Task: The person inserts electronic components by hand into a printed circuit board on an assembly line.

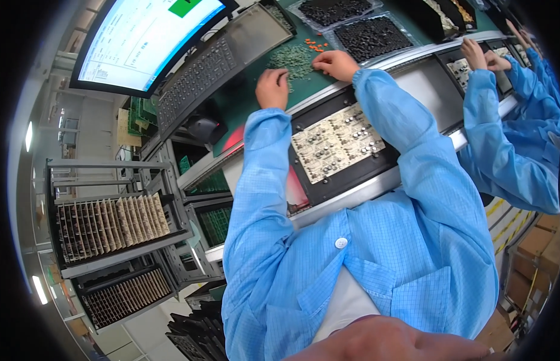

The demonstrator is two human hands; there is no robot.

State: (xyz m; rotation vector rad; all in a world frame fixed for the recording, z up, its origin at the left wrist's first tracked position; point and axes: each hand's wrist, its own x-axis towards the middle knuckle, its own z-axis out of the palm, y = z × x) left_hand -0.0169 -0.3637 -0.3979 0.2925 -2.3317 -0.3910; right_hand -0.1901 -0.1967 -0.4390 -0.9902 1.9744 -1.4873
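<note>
My left hand [272,88] is at the near left edge of a heap of small pale green parts [285,56] on the green mat. Its fingers are curled together, and whatever they pinch is too small to make out. At the heap's right side my right hand [337,64] has thumb and fingers pressed together, close to a few small orange parts [316,46]; what it holds, if anything, cannot be seen. Below both hands, between my forearms, a cream circuit board panel [337,143] with many mounted components lies in a black carrier [316,192] on the line.
Bags of black parts [373,39] lie beyond my right hand. A keyboard [196,84], mouse [203,127] and monitor [147,42] stand left. Racks of upright boards [111,225] stand at lower left. At right, a co-worker's hands [481,57] are over another board.
</note>
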